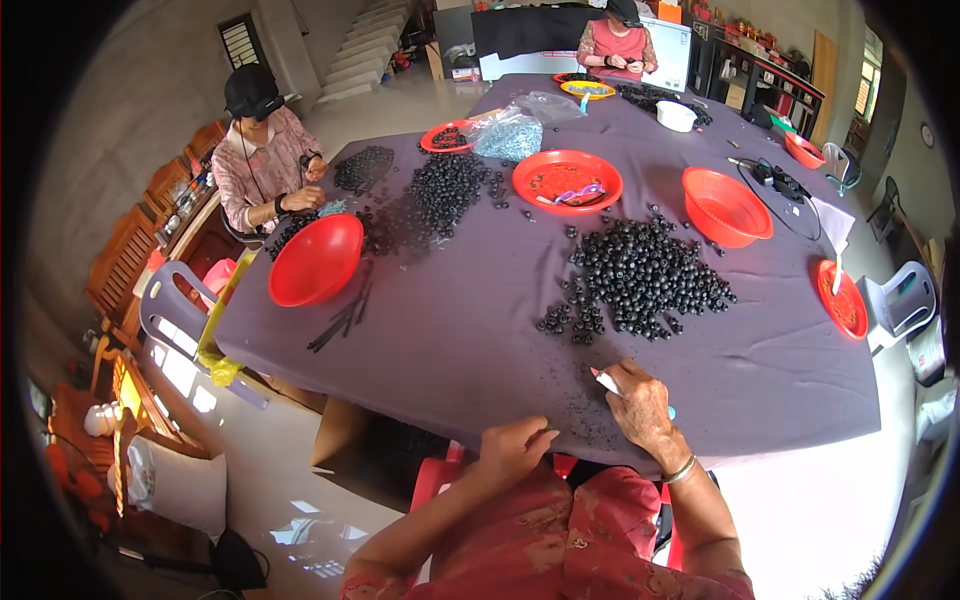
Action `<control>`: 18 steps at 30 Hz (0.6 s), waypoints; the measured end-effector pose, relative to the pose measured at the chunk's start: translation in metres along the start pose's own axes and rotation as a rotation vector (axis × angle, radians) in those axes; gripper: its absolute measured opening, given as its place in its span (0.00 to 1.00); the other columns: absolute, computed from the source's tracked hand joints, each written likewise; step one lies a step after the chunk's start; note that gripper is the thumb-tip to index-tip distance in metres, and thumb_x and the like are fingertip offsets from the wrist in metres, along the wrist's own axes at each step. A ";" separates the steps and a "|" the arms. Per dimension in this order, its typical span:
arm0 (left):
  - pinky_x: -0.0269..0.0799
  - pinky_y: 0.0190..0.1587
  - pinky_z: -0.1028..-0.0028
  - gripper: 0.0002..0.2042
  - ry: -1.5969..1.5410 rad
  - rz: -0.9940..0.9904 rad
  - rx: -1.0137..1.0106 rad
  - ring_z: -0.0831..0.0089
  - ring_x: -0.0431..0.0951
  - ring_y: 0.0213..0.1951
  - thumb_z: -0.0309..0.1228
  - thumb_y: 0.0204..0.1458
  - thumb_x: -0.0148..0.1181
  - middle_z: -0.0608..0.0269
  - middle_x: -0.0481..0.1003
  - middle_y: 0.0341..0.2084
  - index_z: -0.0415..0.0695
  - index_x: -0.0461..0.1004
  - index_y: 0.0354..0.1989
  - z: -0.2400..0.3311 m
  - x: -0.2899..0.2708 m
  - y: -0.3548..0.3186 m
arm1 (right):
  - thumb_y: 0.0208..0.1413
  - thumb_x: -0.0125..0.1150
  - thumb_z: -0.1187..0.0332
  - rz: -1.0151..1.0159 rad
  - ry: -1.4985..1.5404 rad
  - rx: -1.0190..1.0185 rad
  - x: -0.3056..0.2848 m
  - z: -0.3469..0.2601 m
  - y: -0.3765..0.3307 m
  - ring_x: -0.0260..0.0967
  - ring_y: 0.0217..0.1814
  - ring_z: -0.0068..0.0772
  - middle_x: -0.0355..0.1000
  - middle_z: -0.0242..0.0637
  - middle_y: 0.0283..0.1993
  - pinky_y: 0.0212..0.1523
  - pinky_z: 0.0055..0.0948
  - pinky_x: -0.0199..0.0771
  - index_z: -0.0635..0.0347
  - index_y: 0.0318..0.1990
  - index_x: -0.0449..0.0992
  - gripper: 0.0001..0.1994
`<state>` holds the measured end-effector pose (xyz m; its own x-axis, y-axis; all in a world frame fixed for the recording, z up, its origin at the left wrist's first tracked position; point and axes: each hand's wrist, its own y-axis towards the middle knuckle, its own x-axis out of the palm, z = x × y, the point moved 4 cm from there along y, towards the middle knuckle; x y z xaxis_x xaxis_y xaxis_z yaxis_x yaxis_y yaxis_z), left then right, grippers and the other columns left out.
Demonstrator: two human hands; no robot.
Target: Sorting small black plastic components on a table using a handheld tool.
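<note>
Purple cloth (450, 330) crowded, steady your right hand (640, 405) gripping the tool (606, 381), left hand (515, 445) loosely curled, near beads (645, 275).

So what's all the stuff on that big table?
Table: one, covered in a dark purple cloth, fills the middle.
Black beads: a big heap ahead of the person, more heaps further left.
Red bowls: two, one tipped at the left edge, one at the right.
Red plates: several; one in the middle, one at the right edge.
Plastic bag: one, clear, far side.
White tub: one, far end.
Black sticks: a few, beside the tipped bowl.
Other people: two, seated left and at the far end.
Left hand: at the table's near edge, fingers curled.
Right hand: holds a small white tool.
</note>
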<state>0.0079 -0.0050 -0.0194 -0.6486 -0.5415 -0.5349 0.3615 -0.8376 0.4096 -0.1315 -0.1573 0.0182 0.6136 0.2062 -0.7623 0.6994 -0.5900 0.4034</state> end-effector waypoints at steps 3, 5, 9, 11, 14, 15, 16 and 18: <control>0.65 0.22 0.67 0.08 -0.020 0.008 -0.005 0.58 0.70 0.18 0.32 0.48 0.65 0.53 0.69 0.17 0.41 0.73 0.28 0.001 0.000 0.002 | 0.43 0.58 0.78 0.020 -0.004 0.030 -0.003 0.001 -0.001 0.71 0.33 0.55 0.70 0.42 0.34 0.33 0.47 0.73 0.57 0.37 0.73 0.11; 0.65 0.22 0.67 0.08 -0.025 0.012 0.010 0.58 0.71 0.18 0.32 0.48 0.65 0.53 0.69 0.17 0.41 0.73 0.28 0.000 0.001 0.002 | 0.44 0.57 0.78 0.033 -0.003 0.022 -0.001 0.002 0.001 0.71 0.33 0.55 0.71 0.42 0.34 0.33 0.47 0.73 0.58 0.38 0.73 0.11; 0.66 0.22 0.66 0.09 -0.014 0.018 0.001 0.56 0.71 0.19 0.32 0.48 0.65 0.53 0.69 0.17 0.41 0.73 0.29 -0.004 0.002 -0.001 | 0.46 0.57 0.78 0.076 -0.023 0.002 -0.004 0.004 0.001 0.72 0.34 0.54 0.73 0.45 0.37 0.33 0.46 0.73 0.58 0.43 0.72 0.14; 0.66 0.22 0.66 0.09 0.003 0.021 0.016 0.56 0.72 0.20 0.32 0.48 0.65 0.53 0.69 0.17 0.41 0.73 0.29 -0.004 0.001 -0.003 | 0.48 0.57 0.77 0.043 -0.029 0.036 -0.004 0.004 0.000 0.72 0.36 0.55 0.73 0.47 0.37 0.35 0.45 0.73 0.59 0.44 0.72 0.14; 0.66 0.23 0.66 0.09 -0.005 0.011 0.013 0.55 0.72 0.20 0.33 0.48 0.65 0.53 0.70 0.17 0.41 0.73 0.28 -0.005 0.002 -0.003 | 0.52 0.57 0.76 0.036 -0.003 0.057 -0.016 0.002 0.005 0.72 0.39 0.56 0.73 0.49 0.37 0.36 0.43 0.73 0.60 0.46 0.71 0.13; 0.66 0.22 0.68 0.09 0.006 0.025 0.039 0.60 0.72 0.18 0.31 0.47 0.66 0.54 0.70 0.17 0.40 0.72 0.27 -0.003 0.002 -0.002 | 0.53 0.57 0.76 0.064 0.022 0.058 -0.025 0.001 0.006 0.72 0.39 0.57 0.73 0.50 0.37 0.36 0.44 0.72 0.60 0.46 0.71 0.12; 0.66 0.20 0.70 0.09 0.016 0.037 0.066 0.64 0.72 0.17 0.29 0.46 0.67 0.55 0.71 0.17 0.39 0.72 0.25 -0.002 0.003 -0.002 | 0.53 0.57 0.76 0.069 0.013 0.068 -0.032 0.002 0.008 0.72 0.39 0.57 0.73 0.50 0.37 0.36 0.44 0.72 0.60 0.46 0.71 0.12; 0.65 0.20 0.70 0.10 -0.013 0.043 0.048 0.65 0.71 0.16 0.29 0.46 0.67 0.55 0.70 0.16 0.39 0.71 0.24 -0.002 0.004 -0.001 | 0.54 0.57 0.75 0.094 -0.033 0.091 -0.052 0.006 0.015 0.72 0.40 0.57 0.73 0.51 0.38 0.36 0.44 0.72 0.60 0.46 0.71 0.12</control>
<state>0.0065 -0.0063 -0.0236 -0.6416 -0.5758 -0.5068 0.3569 -0.8089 0.4673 -0.1555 -0.1815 0.0609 0.6616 0.1220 -0.7399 0.6023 -0.6741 0.4275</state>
